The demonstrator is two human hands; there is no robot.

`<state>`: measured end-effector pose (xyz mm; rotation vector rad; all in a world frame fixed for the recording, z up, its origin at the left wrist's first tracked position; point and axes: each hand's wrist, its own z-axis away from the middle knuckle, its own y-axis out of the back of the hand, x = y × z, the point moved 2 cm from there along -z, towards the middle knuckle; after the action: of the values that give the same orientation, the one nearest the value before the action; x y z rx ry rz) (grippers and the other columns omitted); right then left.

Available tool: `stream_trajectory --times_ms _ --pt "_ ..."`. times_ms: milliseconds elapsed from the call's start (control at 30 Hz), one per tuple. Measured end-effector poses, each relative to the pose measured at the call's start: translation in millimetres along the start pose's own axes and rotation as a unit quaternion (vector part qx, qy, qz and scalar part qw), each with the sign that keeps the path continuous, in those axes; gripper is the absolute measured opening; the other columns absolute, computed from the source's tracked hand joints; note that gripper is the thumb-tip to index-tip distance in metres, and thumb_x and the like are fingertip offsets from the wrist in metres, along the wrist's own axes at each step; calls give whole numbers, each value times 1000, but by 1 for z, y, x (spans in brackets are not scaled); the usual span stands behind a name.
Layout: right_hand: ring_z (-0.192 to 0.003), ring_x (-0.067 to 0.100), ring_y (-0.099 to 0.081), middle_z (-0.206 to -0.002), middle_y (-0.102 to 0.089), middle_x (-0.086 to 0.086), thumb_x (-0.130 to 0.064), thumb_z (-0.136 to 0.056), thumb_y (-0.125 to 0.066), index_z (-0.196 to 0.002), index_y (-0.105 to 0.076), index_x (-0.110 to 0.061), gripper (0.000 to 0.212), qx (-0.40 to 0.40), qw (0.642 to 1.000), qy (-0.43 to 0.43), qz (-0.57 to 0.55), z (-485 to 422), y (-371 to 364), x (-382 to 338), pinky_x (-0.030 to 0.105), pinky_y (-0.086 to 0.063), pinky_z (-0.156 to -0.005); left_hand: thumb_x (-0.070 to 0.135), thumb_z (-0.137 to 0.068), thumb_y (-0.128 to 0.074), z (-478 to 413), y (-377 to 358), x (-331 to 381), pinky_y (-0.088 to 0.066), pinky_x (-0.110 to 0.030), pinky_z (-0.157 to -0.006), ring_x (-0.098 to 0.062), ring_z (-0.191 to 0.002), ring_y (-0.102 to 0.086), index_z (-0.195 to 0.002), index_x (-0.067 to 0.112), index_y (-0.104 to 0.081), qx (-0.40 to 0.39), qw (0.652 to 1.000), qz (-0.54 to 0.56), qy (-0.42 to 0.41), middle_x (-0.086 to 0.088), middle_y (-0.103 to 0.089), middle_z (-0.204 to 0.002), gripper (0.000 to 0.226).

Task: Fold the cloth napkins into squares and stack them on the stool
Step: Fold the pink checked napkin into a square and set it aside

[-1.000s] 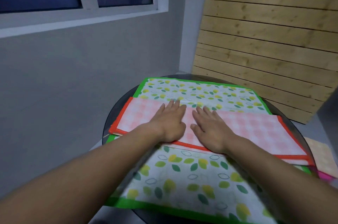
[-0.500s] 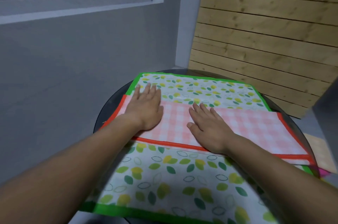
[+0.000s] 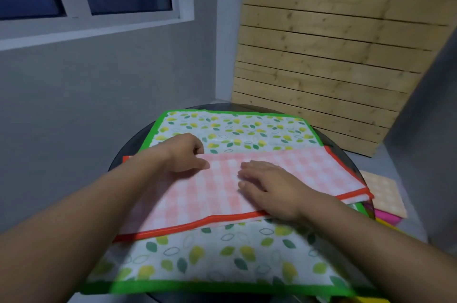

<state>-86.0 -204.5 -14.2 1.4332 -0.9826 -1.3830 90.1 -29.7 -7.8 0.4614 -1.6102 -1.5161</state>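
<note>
A pink checked napkin (image 3: 291, 166) with a red border lies folded into a long strip across a spread white napkin (image 3: 237, 129) printed with leaves and edged in green. My left hand (image 3: 185, 154) is at the strip's far left end, fingers curled and thumb on top, pinching the cloth. My right hand (image 3: 269, 188) rests flat with fingers apart on the strip's middle. At the right, lower than the table, sits a stack of folded napkins (image 3: 385, 193) with a peach one on top; what it rests on is hidden.
Both napkins lie on a round dark glass table (image 3: 118, 161). A grey wall with a window is to the left and a leaning slatted wooden panel (image 3: 333, 55) stands behind the table. Grey floor shows at the far right.
My left hand slid from the strip's middle to its left end, then curled and took hold of the cloth. My right hand stayed flat near the middle.
</note>
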Motion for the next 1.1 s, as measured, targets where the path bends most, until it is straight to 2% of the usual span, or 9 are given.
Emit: stream_trajectory --times_ms 300,367,433,533,633,733,833,933,1100 --pt "-101 14 -56 -97 -61 -7 -51 -98 -33 -91 -60 -21 41 20 996 -46 -68 41 15 -4 41 -46 -92 35 -84 -79 48 4 4 -33 -33 -57 -26 -63 -43 -62 14 -47 43 971 169 165 -4 -47 -63 44" --pt "-99 11 -58 -101 -65 -10 -53 -98 -32 -99 -64 -23 44 17 995 -39 -88 46 13 -6 38 -47 -92 31 -86 -78 61 -3 4 -49 -39 -75 -41 -90 -63 -93 -7 -66 74 945 242 208 -20 -69 -93 41" --pt "-99 8 -61 -106 -68 -12 -53 -98 -36 -106 -66 -27 41 11 991 -39 -124 51 12 -9 35 -48 -93 32 -88 -76 76 -13 7 -49 -39 -89 -39 -107 -64 -120 -12 -61 95 918 289 254 -24 -66 -121 57" --pt "-87 10 -60 -88 -64 -10 -47 -101 -40 -87 -61 -28 31 4 989 -46 -142 59 10 -16 34 -48 -88 31 -89 -74 91 -35 22 -46 -36 -99 -37 -118 -60 -123 -8 -59 102 879 364 290 -13 -64 -125 54" --pt "-78 7 -55 -76 -58 -12 -46 -100 -42 -75 -53 -34 30 0 991 -50 -123 64 9 -20 31 -46 -80 16 -85 -78 105 -51 44 -43 -52 -106 -44 -122 -58 -129 -10 -54 79 819 488 291 -29 -60 -131 57" --pt "-86 10 -59 -85 -64 -8 -62 -89 -38 -82 -60 -30 40 -19 994 -47 -93 70 6 -12 36 -49 -84 14 -87 -75 115 -58 63 -46 -34 -99 -30 -114 -58 -137 -3 -38 55 888 398 222 -13 -56 -128 64" --pt "-123 5 -52 -121 -66 3 -58 -93 -45 -104 -67 -20 46 -45 993 -57 -89 77 4 -4 32 -42 -101 29 -87 -72 133 -49 76 -41 -30 -100 -28 -126 -47 -148 18 -29 61 983 154 78 -9 -43 -138 76" --pt "-137 2 -34 -147 -49 3 -51 -96 -51 -122 -64 -18 44 -43 995 -49 -79 83 3 -1 21 -30 -106 38 -84 -69 143 -45 76 -35 -36 -108 -24 -127 -38 -134 30 -52 69 997 12 -41 -2 -41 -133 53" --pt "-137 8 -38 -145 -50 -7 -60 -85 -60 -117 -66 -30 44 -17 999 2 -50 99 -4 -14 25 -29 -113 39 -81 -77 159 -52 73 -41 -22 -89 -2 -95 -49 -100 30 -72 -7 972 70 -226 11 -57 -100 22"
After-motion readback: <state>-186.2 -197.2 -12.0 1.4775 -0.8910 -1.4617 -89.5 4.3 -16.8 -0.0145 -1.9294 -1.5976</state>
